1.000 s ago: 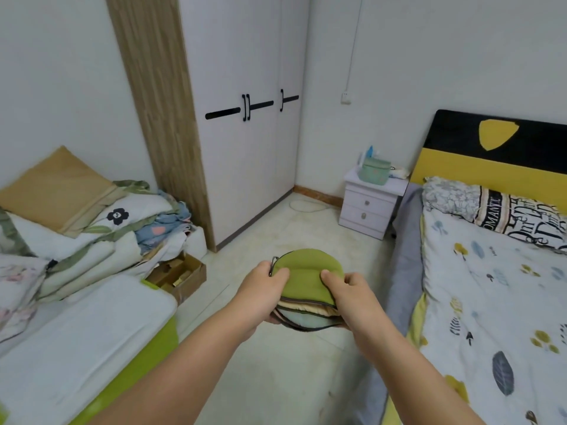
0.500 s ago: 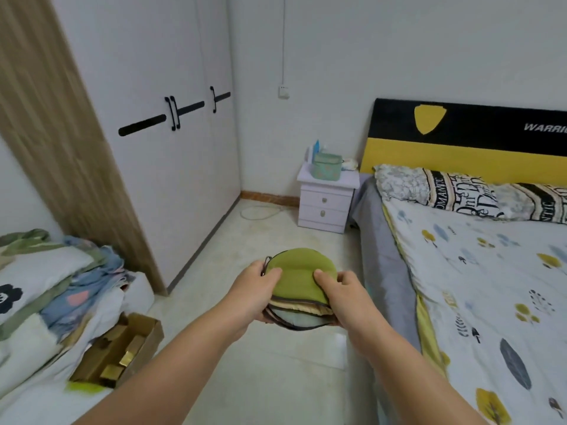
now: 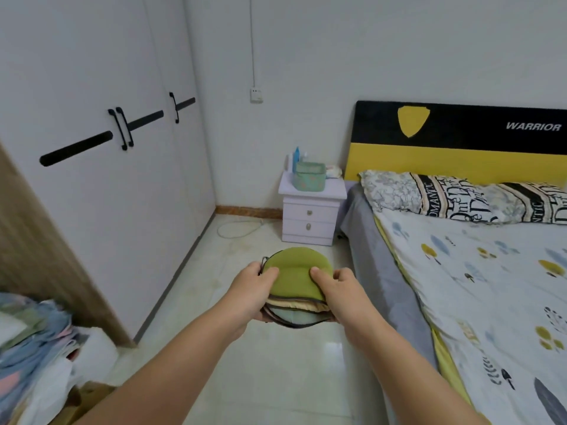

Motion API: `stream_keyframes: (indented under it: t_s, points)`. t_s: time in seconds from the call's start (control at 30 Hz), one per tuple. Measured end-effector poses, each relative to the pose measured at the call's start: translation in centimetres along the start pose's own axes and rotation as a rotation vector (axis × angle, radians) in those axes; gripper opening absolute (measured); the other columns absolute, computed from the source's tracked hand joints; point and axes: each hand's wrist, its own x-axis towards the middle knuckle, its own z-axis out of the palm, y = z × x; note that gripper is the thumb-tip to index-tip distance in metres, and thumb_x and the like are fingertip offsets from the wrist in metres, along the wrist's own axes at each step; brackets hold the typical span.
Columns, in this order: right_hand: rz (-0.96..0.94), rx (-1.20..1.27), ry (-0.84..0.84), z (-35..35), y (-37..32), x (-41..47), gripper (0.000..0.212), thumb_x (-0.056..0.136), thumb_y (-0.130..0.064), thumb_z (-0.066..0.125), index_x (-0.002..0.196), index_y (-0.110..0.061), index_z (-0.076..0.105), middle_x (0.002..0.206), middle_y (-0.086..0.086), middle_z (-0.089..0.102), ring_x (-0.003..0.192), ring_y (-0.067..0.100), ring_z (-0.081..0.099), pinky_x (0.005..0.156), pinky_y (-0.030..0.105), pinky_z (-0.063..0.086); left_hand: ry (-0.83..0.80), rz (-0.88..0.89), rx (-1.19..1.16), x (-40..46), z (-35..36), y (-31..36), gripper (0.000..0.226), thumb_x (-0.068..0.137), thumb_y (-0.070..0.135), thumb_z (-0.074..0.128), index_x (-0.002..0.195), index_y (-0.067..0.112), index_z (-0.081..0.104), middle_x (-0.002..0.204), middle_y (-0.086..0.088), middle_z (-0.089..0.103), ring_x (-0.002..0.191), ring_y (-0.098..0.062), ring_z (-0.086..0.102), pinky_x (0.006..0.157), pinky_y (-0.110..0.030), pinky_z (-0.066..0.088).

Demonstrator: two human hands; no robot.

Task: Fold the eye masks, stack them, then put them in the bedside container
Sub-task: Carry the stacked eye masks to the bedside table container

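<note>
Two bare hands are gripping a stack of folded eye masks (image 3: 294, 286) in mid-air over the floor (image 3: 270, 378), the left hand (image 3: 254, 291) clamping its left edge and the right hand (image 3: 343, 294) its right edge, thumbs pressing on the green top mask. At far left, a pile of bedding (image 3: 33, 338) is lying beside a white wardrobe (image 3: 101, 194). Beyond the stack, well apart from it, a teal fabric container (image 3: 308, 177) is sitting on a pale bedside cabinet (image 3: 310, 216). To the right, a bed (image 3: 478, 286) with a patterned sheet is stretching away.
</note>
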Motion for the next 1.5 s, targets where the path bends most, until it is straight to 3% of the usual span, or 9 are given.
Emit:
stream_keyframes:
  t_s: [0.37, 0.63, 0.9, 1.13, 1.23, 1.37, 1.5]
  points:
    - [-0.019, -0.016, 0.002, 2.0, -5.7, 17.8, 0.022, 0.086, -0.040, 0.055, 0.081, -0.021, 0.044, 0.086, -0.001, 0.055, 0.083, 0.020, 0.056, 0.075, 0.036, 0.049, 0.010, 0.003, -0.014, 17.6, -0.2, 6.9, 0.024, 0.088, 0.025, 0.042, 0.104, 0.015, 0.057, 0.110, -0.016, 0.064, 0.098, -0.033, 0.065, 0.075, -0.049, 0.060]
    - [-0.041, -0.054, 0.029, 4.1, -8.8, 30.7, 0.020, 0.088, -0.038, 0.055, 0.080, -0.023, 0.045, 0.084, -0.004, 0.055, 0.079, 0.014, 0.056, 0.070, 0.033, 0.048, -0.054, 0.045, -0.022, 31.8, -0.8, 10.6, 0.018, 0.089, 0.022, 0.043, 0.101, 0.020, 0.056, 0.105, -0.010, 0.064, 0.085, -0.024, 0.064, 0.054, -0.032, 0.058]
    - [-0.013, -0.111, 0.110, 5.2, -12.7, 44.1, 0.022, 0.089, -0.038, 0.053, 0.087, -0.017, 0.048, 0.087, -0.001, 0.057, 0.084, 0.018, 0.056, 0.065, 0.031, 0.043, -0.126, 0.035, -0.011, 46.2, -0.2, 15.8, 0.019, 0.089, 0.022, 0.043, 0.102, 0.022, 0.057, 0.107, -0.011, 0.065, 0.090, -0.026, 0.066, 0.061, -0.037, 0.060]
    - [-0.002, -0.106, 0.147, 4.3, -14.5, 55.6, 0.029, 0.088, -0.040, 0.055, 0.095, -0.012, 0.051, 0.092, 0.002, 0.059, 0.090, 0.021, 0.057, 0.068, 0.031, 0.044, -0.138, 0.012, 0.009, 57.3, 2.3, 19.3, 0.016, 0.088, 0.024, 0.044, 0.097, 0.020, 0.057, 0.110, -0.014, 0.064, 0.099, -0.032, 0.065, 0.074, -0.054, 0.059]
    - [0.000, -0.084, 0.140, 3.3, -15.0, 61.0, 0.030, 0.088, -0.038, 0.055, 0.097, -0.010, 0.052, 0.090, 0.001, 0.058, 0.091, 0.022, 0.059, 0.076, 0.035, 0.048, -0.129, 0.016, 0.002, 62.1, 4.0, 20.9, 0.012, 0.088, 0.023, 0.045, 0.090, 0.023, 0.057, 0.109, -0.012, 0.064, 0.097, -0.030, 0.065, 0.071, -0.049, 0.060]
    - [0.002, -0.088, 0.090, 1.2, -16.1, 68.5, 0.029, 0.089, -0.039, 0.053, 0.101, -0.012, 0.050, 0.092, 0.000, 0.058, 0.088, 0.019, 0.057, 0.061, 0.024, 0.044, -0.123, -0.004, -0.031, 68.7, 6.9, 23.2, 0.016, 0.089, 0.022, 0.045, 0.099, 0.020, 0.058, 0.109, -0.010, 0.064, 0.093, -0.027, 0.065, 0.060, -0.039, 0.061]
    - [0.002, -0.132, 0.067, -0.5, -17.2, 75.5, 0.032, 0.090, -0.040, 0.052, 0.105, -0.011, 0.050, 0.091, -0.001, 0.058, 0.089, 0.019, 0.057, 0.063, 0.026, 0.043, -0.102, -0.016, -0.063, 74.6, 9.5, 25.3, 0.020, 0.090, 0.022, 0.045, 0.106, 0.017, 0.057, 0.109, -0.011, 0.064, 0.088, -0.023, 0.065, 0.056, -0.034, 0.059]
